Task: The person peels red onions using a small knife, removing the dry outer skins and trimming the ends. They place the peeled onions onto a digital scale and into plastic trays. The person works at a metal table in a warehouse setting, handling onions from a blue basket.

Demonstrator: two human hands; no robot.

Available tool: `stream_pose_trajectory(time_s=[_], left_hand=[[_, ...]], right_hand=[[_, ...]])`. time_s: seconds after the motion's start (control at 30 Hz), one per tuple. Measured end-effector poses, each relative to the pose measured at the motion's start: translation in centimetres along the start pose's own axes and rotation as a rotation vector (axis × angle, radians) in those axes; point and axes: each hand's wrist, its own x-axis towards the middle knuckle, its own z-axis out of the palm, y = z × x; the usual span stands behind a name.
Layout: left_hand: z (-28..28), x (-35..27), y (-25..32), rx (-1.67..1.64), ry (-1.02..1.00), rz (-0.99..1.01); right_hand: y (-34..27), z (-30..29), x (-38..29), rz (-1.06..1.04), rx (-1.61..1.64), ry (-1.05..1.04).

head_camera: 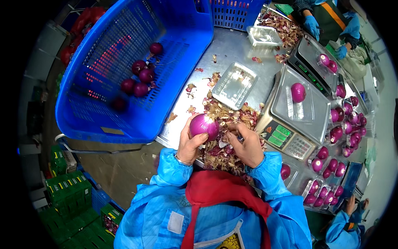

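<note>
My left hand (190,141) grips a peeled, shiny red onion (204,127) above the steel table. To its right, my right hand (247,145) is half curled, thumb and forefinger close together. A small dark, shiny bit shows by its fingers; whether it holds a tool or a scrap of skin is unclear. Dry onion skins and root trimmings (214,160) lie heaped below both hands. An empty clear plastic tray (235,85) rests just beyond the heap. Right of my right hand stands a digital scale (279,132), with one red onion (298,92) in a clear tray on its pan.
A large blue plastic crate (174,102), tipped towards me, holds several unpeeled red onions (146,75). Trays of peeled onions (336,133) cover the right side. A second scale (314,62) stands beyond, near a co-worker's gloved hand (311,26). Green crates (68,194) stand lower left.
</note>
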Motion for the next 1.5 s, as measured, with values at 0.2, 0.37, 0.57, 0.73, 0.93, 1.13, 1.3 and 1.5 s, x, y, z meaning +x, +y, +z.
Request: stream_pose_trajectory(time_s=[0.2, 0.37, 0.57, 0.73, 0.93, 1.13, 1.3, 1.5], left_hand=[[1.6, -0.1, 1.4, 0.242, -0.034, 0.036], [1.6, 0.0, 1.8, 0.328, -0.073, 0.034], [1.3, -0.5, 1.8, 0.488, -0.081, 0.051], [1.0, -0.4, 2.2, 0.556, -0.097, 0.14], [7.3, 4.3, 0.1, 0.77, -0.266, 0.225], [19.5, 14.1, -7.0, 1.212, -0.621, 0.607], [22.1, 18.4, -13.0, 1.457, -0.807, 0.8], [20.7, 19.6, -12.9, 1.45, -0.912, 0.948]], right_hand=[[-2.6, -0.8, 1.0, -0.149, -0.441, -0.144], [-2.3, -0.5, 0.7, -0.148, -0.447, -0.094], [0.0, 0.1, -0.1, 0.001, -0.406, -0.12], [8.0, -0.3, -6.4, 0.272, -0.261, -0.082], [8.4, -1.3, -9.8, 0.354, -0.153, 0.09], [8.4, -2.4, -14.1, 0.447, 0.027, 0.3], [8.4, -2.4, -16.9, 0.524, 0.133, 0.459], [8.9, -3.2, -18.5, 0.614, 0.278, 0.573]])
